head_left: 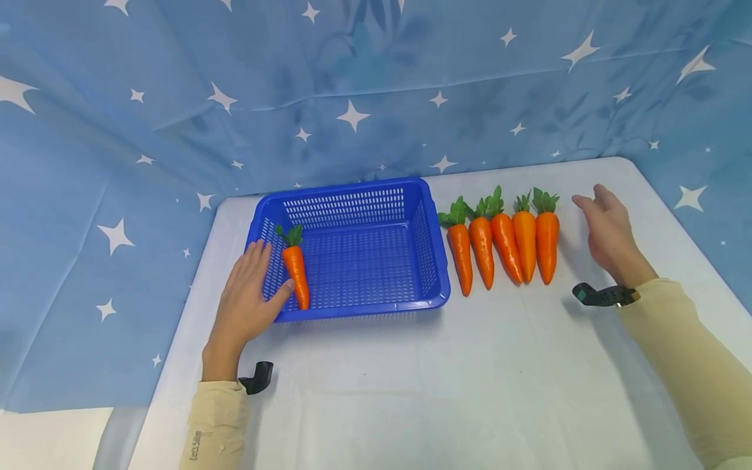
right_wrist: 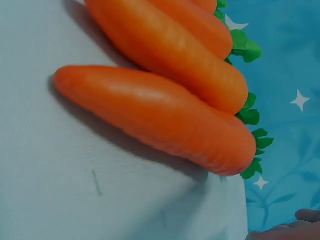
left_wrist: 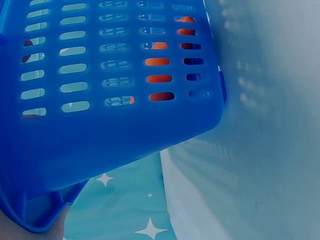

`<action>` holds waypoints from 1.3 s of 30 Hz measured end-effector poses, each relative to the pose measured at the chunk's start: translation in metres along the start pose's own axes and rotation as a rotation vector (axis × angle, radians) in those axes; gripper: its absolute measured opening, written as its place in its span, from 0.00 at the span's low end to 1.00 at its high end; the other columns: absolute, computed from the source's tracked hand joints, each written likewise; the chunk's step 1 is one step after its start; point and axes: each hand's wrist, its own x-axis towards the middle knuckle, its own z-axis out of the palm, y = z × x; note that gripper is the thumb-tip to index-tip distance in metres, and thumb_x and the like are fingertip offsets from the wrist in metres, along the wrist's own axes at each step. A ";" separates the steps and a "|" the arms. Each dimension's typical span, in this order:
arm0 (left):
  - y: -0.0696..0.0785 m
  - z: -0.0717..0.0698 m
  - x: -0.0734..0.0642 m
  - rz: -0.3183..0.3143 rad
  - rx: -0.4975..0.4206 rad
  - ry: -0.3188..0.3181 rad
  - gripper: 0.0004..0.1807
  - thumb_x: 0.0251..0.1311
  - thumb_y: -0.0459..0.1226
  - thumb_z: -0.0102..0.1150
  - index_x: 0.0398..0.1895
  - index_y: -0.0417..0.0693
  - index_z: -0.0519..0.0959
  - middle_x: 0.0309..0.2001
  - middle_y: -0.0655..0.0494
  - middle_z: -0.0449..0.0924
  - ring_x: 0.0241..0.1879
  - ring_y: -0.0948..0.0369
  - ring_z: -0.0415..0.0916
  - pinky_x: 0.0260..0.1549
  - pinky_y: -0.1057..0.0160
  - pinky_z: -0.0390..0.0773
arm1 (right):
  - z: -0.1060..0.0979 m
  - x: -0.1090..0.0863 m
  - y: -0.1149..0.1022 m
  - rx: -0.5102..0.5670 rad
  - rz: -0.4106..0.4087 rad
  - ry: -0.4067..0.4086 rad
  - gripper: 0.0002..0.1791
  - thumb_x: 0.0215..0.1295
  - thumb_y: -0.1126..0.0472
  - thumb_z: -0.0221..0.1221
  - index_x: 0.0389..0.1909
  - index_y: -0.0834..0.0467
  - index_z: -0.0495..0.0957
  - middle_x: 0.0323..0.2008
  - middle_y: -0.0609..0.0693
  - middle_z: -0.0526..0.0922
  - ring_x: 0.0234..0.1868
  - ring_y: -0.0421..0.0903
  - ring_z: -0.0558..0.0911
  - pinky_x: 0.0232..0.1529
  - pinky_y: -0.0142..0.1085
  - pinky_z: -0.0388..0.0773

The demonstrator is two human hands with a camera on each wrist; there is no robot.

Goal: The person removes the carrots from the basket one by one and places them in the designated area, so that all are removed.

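Note:
A blue slotted basket point(head_left: 431, 248) stands on the white table point(head_left: 423, 391), with one orange carrot point(head_left: 296, 267) lying against its left wall. My left hand point(head_left: 249, 297) rests flat on the basket's left rim, thumb touching the carrot's tip side; fingers look straight. The left wrist view shows the basket wall point(left_wrist: 110, 85) close up, orange visible through the slots. Right of the basket, several carrots point(head_left: 505, 241) lie side by side, leaves pointing away. My right hand point(head_left: 608, 228) hovers open just right of the rightmost carrot point(right_wrist: 155, 112), holding nothing.
A blue star-patterned cloth point(head_left: 352, 85) hangs behind and along both sides of the table. Bare table surface stretches in front of the basket and carrots toward me.

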 end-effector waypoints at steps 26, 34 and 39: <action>0.000 0.000 -0.002 0.010 -0.004 0.019 0.47 0.74 0.53 0.55 0.86 0.37 0.53 0.85 0.37 0.46 0.85 0.42 0.40 0.82 0.43 0.38 | 0.050 -0.020 -0.060 0.305 -0.221 -0.126 0.40 0.84 0.47 0.50 0.88 0.52 0.46 0.88 0.46 0.43 0.86 0.48 0.43 0.82 0.40 0.41; 0.000 0.001 0.000 0.005 0.004 0.012 0.47 0.75 0.55 0.54 0.86 0.38 0.51 0.86 0.38 0.45 0.85 0.43 0.39 0.82 0.42 0.38 | 0.073 -0.029 -0.087 0.418 -0.235 -0.214 0.41 0.83 0.48 0.52 0.88 0.56 0.49 0.88 0.52 0.43 0.86 0.54 0.45 0.81 0.44 0.43; 0.001 0.000 0.000 0.003 0.001 0.010 0.47 0.74 0.54 0.54 0.86 0.38 0.52 0.86 0.38 0.45 0.85 0.42 0.39 0.82 0.43 0.37 | 0.090 -0.034 -0.104 0.511 -0.273 -0.264 0.40 0.83 0.52 0.54 0.87 0.61 0.50 0.87 0.56 0.44 0.86 0.50 0.46 0.82 0.42 0.44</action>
